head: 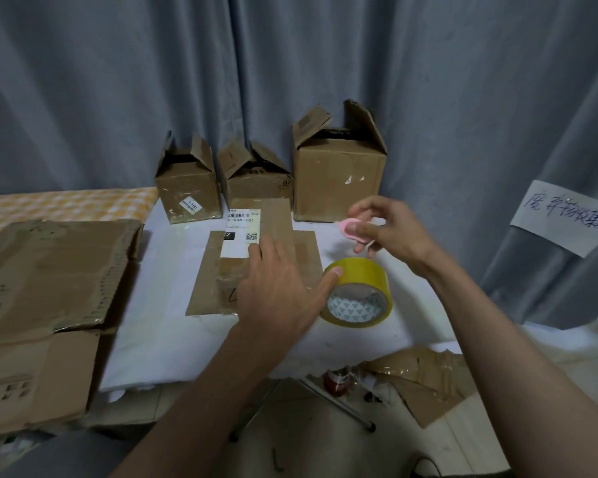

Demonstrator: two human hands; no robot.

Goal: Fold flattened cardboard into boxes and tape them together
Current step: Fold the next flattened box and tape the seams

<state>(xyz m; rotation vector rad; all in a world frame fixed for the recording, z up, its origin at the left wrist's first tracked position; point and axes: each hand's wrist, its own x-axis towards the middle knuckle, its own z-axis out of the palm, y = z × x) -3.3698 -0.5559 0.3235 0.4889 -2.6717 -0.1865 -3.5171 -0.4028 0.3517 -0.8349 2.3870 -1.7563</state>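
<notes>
Behind both hands, blue-grey curtains [118, 81] fill the whole background. Far to the left of the left hand, a stack of large flattened cardboard sheets [45, 281] lies tilted, overhanging the near edge of a white table [166, 326]. Beyond the hands, three folded boxes stand in a row against the curtain, all with their top flaps open: a large box [339, 181] just beyond the right hand, a middle box [256, 181], and a left box [187, 191] bearing a small white sticker. Directly under and beyond the left hand lies a small flattened cardboard piece [214, 277] with a white shipping label [242, 232] on it. The left hand [277, 291] is spread flat with relaxed, straight fingers over this cardboard; its thumb tip touches the top of a yellow tape roll [358, 293], which stands on edge on the table just right of that hand. Above the roll, the right hand [387, 232] has its fingers curled through the pink handles of a small pair of scissors [354, 232], gripping them in the air. Right of the right hand, a white paper note [563, 215] with handwriting hangs on the curtain. Below the right forearm, crumpled brown tape scraps [425, 377] lie at the table's near edge.
</notes>
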